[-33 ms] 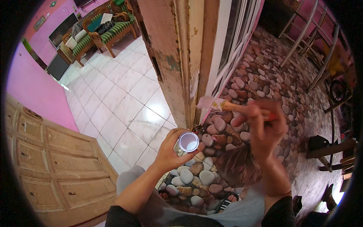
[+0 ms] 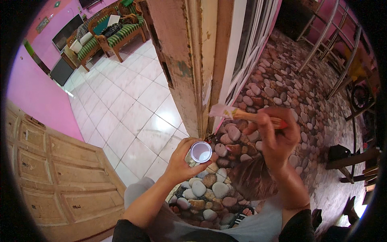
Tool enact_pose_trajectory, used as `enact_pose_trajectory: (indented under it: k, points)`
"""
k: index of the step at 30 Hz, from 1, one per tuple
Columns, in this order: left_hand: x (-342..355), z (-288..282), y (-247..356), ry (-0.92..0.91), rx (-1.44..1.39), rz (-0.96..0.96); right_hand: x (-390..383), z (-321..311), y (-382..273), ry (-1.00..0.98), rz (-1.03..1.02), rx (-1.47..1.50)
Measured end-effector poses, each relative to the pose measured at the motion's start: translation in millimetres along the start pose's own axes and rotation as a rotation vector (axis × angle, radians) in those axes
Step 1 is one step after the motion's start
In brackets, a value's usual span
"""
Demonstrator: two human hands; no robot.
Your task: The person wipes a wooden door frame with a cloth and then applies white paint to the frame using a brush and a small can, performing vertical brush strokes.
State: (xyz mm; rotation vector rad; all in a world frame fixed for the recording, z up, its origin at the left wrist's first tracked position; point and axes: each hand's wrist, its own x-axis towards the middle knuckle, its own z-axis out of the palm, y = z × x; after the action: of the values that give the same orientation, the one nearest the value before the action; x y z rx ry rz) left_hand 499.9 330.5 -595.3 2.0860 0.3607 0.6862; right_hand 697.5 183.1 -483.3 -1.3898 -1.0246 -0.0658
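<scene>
My left hand (image 2: 181,159) is wrapped round a small round tub (image 2: 197,147), held upright below the foot of the wooden door post. Its top is uncovered, and something whitish shows inside. In my right hand (image 2: 279,139) is a paintbrush (image 2: 246,115), gripped by its wooden handle with the fingers closed. The brush lies nearly level and points left, its pale-coated bristles in front of the post's lower part. Whether the bristles touch the wood I cannot tell. The door post (image 2: 191,76) is worn, with patchy brown paint and a whitish streak.
At the left stands a panelled wooden door (image 2: 76,177). White floor tiles (image 2: 137,117) lead to a green-striped wooden sofa (image 2: 125,34). Right of the post are a white window frame (image 2: 242,60) and pebble-patterned flooring (image 2: 278,88). A metal frame (image 2: 322,38) and a dark wooden bench (image 2: 354,159) stand farther right.
My right hand and the paintbrush have shifted slightly left. My left hand and the tub have stayed in place.
</scene>
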Motion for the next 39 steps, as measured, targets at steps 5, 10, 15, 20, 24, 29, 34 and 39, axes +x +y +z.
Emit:
enact_pose_trajectory:
  k: [5,10,15,20,24,29,34,39]
  points:
    - [1.0,1.1,6.1,-0.023,-0.013,-0.021,38.2,25.8,-18.6,0.081,-0.143,0.157]
    - [-2.0,3.7,-5.9,-0.045,-0.033,0.014,49.8,11.9,-47.8,0.255,-0.215,0.327]
    - [-3.1,1.2,-0.7,-0.061,-0.01,-0.012,13.8,0.9,-13.7,-0.001,0.003,-0.029]
    - [-1.7,3.6,0.2,-0.074,-0.006,-0.003,37.3,29.3,-14.8,0.07,-0.127,0.049]
    - [-4.2,3.1,-1.6,-0.084,-0.045,0.004,59.9,26.2,-53.4,0.218,-0.284,0.286]
    - [-6.6,0.5,0.2,-0.109,-0.061,-0.005,20.7,8.1,-28.4,0.12,-0.125,0.082]
    - [-6.6,4.5,2.9,-0.136,-0.036,-0.018,9.4,29.2,11.9,-0.089,-0.002,-0.268]
    - [-7.4,6.8,1.1,-0.152,-0.052,-0.009,56.7,42.8,-26.7,0.159,-0.13,0.124]
